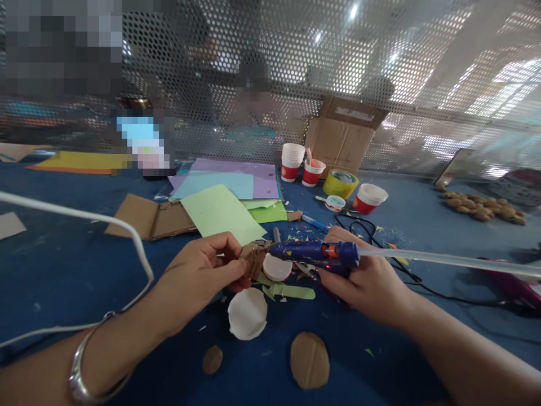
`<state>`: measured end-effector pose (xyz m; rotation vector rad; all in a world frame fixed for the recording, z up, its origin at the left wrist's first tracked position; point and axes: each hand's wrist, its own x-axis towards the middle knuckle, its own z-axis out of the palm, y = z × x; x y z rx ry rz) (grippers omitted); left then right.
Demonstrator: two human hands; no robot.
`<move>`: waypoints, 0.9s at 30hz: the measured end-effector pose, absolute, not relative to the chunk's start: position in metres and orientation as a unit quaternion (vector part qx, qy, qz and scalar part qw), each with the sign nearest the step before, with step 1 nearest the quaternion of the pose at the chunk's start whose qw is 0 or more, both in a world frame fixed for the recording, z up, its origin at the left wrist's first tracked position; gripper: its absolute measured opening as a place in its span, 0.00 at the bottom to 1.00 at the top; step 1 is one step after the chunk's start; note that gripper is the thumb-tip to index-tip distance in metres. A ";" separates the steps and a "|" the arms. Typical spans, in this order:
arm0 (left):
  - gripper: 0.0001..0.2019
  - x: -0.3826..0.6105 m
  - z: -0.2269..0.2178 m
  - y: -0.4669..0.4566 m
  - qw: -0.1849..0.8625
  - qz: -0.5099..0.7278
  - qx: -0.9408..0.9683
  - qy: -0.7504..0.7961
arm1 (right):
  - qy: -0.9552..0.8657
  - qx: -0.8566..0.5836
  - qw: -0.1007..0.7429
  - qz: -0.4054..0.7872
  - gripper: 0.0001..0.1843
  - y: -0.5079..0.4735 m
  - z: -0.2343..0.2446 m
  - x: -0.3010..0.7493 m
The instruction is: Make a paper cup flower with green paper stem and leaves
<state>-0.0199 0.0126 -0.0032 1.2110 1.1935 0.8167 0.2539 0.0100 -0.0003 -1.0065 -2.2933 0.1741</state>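
The left hand pinches a small cardboard piece between thumb and fingers, closed tight at its left side, which seems meant to leave the right edge free for the nozzle. The right hand wraps the handle of a hot glue gun, its barrel level and pointed left, presumably to bring the tip right to the cardboard; whether they touch is too small to tell. Both are held above the middle of the blue table, well apart from its far edge.

The cardboard is plain brown, narrow, and looks bent or layered. The gun is dark blue and scuffed, an orange part showing in its side and a red light glowing; a long translucent glue stick juts from its back.

Just beyond the grip lie a white cup base and, nearer the wearer, a ragged white paper disc and a cardboard oval, likely set within easy reach. Paper cups stand stacked near the far edge, apparently out of the way.
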 end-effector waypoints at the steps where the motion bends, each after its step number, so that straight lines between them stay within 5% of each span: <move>1: 0.16 -0.020 -0.003 0.013 0.585 0.351 0.522 0.512 | -0.869 -0.379 0.311 0.068 0.11 0.010 0.000 0.254; 27: 0.17 -0.026 -0.005 0.013 0.580 0.363 0.529 0.503 | -0.852 -0.376 0.338 0.135 0.11 0.007 0.000 0.247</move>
